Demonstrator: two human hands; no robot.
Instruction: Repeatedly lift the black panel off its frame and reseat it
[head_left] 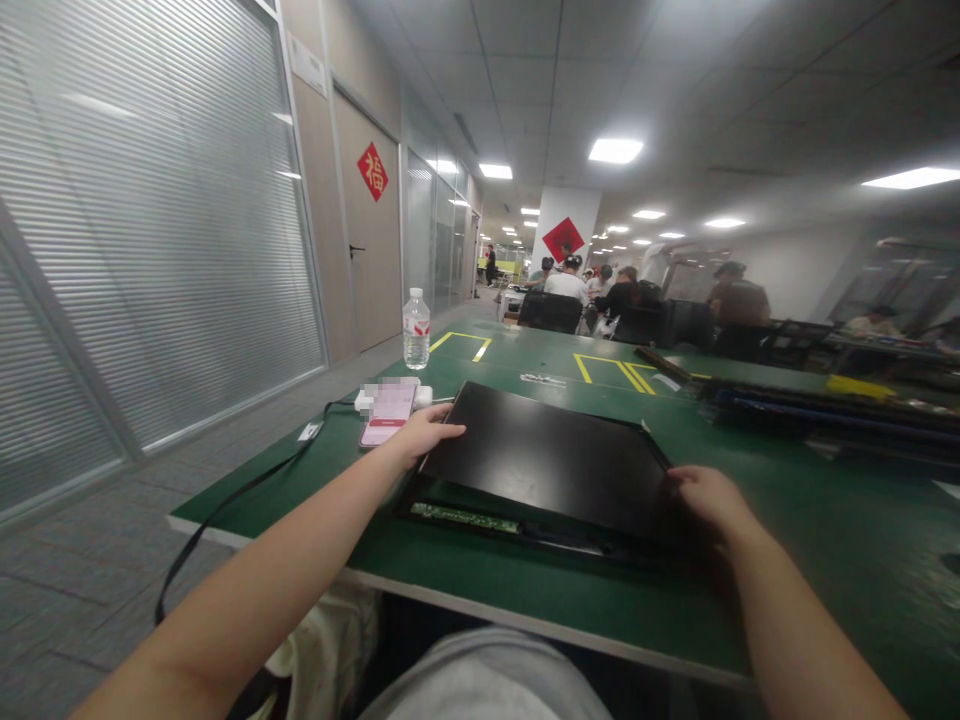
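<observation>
A flat black display panel (551,455) is held between my two hands, tilted a little above the green table. My left hand (431,434) grips its left edge, thumb on top and fingers underneath. On the opposite side my right hand (709,497) is closed on the right edge, its fingers partly hidden. Below the panel's near edge shows a thin green circuit board (465,517), set along a dark frame (566,540) on the table. The panel covers the rest of that frame.
A phone (388,412) and a white adapter with a black cable lie left of the panel. Behind them stands a water bottle (416,330). Dark stacked panels (817,400) lie at the right. Yellow tape marks the green table (517,355). Several people sit farther back.
</observation>
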